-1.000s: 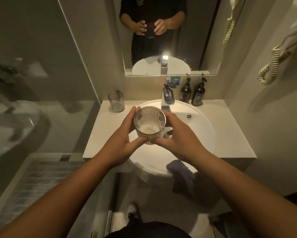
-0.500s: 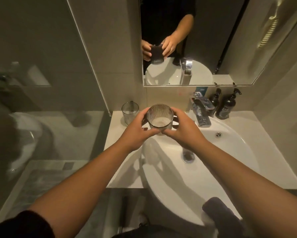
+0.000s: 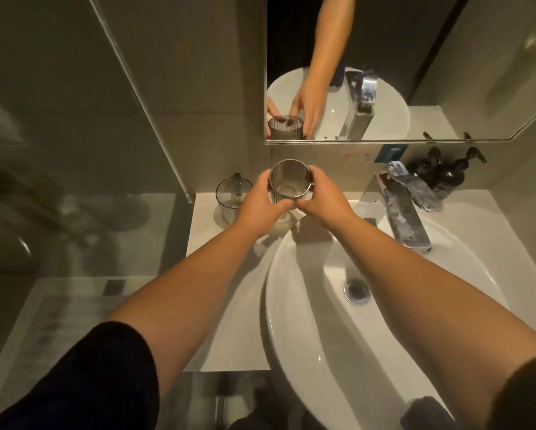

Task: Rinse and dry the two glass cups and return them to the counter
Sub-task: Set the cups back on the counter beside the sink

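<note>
Fingers (image 3: 262, 184) of both hands around ribbed glass cup (image 3: 289, 180)

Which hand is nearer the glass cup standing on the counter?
Left. The left hand holds the ribbed cup right beside the standing cup; the right hand grips the ribbed cup's far side.

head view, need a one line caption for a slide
Both hands, left hand and right hand, hold a ribbed glass cup above the counter, beside a second glass cup.
</note>
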